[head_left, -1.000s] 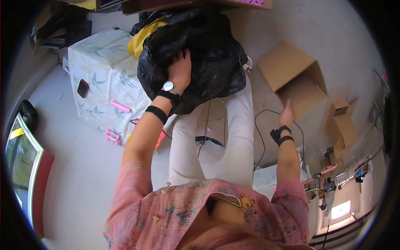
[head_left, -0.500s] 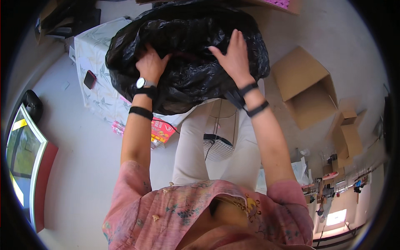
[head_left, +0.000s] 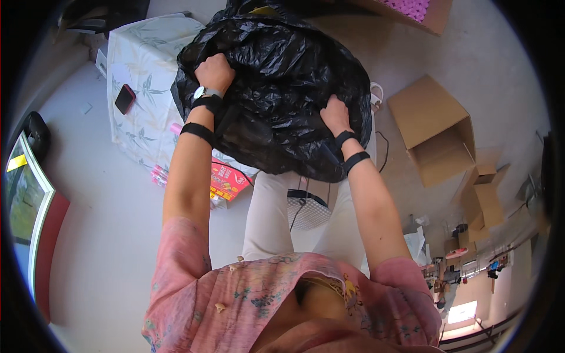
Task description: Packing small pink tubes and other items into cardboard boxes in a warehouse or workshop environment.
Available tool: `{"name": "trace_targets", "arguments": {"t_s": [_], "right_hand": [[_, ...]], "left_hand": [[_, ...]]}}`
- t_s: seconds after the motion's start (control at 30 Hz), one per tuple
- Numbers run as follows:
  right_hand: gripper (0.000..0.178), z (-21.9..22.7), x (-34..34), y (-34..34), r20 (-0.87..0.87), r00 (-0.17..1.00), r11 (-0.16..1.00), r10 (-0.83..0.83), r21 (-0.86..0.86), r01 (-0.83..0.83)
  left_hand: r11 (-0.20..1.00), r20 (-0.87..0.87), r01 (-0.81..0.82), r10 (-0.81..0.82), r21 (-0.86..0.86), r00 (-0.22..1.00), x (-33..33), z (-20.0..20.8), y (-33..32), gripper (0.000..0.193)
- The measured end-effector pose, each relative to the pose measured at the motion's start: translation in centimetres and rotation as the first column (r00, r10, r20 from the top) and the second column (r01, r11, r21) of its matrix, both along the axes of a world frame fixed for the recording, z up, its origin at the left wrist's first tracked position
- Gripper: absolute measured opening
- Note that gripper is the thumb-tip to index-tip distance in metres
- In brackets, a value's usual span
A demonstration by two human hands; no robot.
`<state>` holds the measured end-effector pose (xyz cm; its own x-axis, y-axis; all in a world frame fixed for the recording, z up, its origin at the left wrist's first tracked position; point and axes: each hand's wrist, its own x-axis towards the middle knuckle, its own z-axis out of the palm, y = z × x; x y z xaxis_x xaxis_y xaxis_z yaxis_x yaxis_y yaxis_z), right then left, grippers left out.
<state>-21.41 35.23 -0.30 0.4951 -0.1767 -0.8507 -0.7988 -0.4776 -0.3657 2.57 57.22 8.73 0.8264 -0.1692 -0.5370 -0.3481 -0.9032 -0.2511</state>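
Note:
A large black plastic bag [head_left: 276,76], crumpled and shiny, spreads before me over the table and above my knees. My left hand [head_left: 215,73] is closed in a fist on the bag's upper left part. On its right side my right hand [head_left: 336,114] is closed too, gripping the plastic. A wristwatch [head_left: 200,92] and dark straps are on my left wrist; dark straps also circle my right forearm. Whatever lies under or inside the bag is hidden.
A patterned tablecloth [head_left: 144,117] covers the table, with a phone [head_left: 125,99] at left. Below it stands a red box [head_left: 226,182]. Open cardboard boxes [head_left: 432,126] lie on the floor at right; another box holding pink pieces [head_left: 409,8] is at the top. A glass-topped case [head_left: 35,194] stands far left.
Both hands have gone from spread fingers to closed grips on the plastic. The left moved slightly up, the right down toward me. The bag's outline has narrowed, uncovering more tablecloth at left.

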Motion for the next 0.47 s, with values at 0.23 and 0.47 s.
{"name": "trace_targets", "arguments": {"t_s": [0.23,0.47], "right_hand": [[0.034,-0.6,-2.6,1.2,0.011,0.976,0.974,-0.219,0.053,0.218],[0.04,0.6,-2.9,1.8,0.0,0.936,0.928,-0.352,0.129,0.349]], "left_hand": [[0.943,-0.102,-0.256,0.24,-0.21,0.965,-1.2,2.1,1.8,0.038],[0.696,-0.205,-0.512,0.48,-0.504,0.853,-2.6,2.0,5.5,0.047]]}}
